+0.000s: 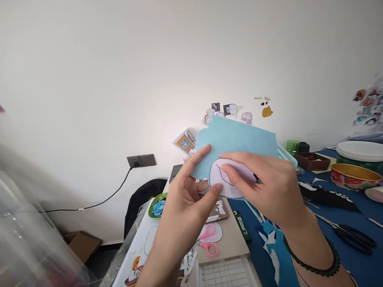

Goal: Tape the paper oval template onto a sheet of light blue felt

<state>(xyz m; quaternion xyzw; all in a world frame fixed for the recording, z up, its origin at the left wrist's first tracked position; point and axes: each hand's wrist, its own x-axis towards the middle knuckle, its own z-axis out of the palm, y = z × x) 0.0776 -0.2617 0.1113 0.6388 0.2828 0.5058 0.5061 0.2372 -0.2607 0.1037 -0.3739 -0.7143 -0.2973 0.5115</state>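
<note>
I hold a light blue paper sheet (239,139) up in front of the wall. A white oval cut-out (229,179) with a thin dark line lies against its lower part. My left hand (185,199) pinches the sheet's lower left edge between thumb and fingers. My right hand (266,183), a dark bead bracelet on its wrist, presses its fingers on the white cut-out.
Below lie pink scissors (209,239), a green glue stick (241,225), printed sticker sheets and a green bowl (157,205). Black scissors (353,235), black paper, a gold tin (354,175) and a brown tray (312,160) sit on the blue table at right. Stickers dot the wall; a cable hangs from a socket (141,160).
</note>
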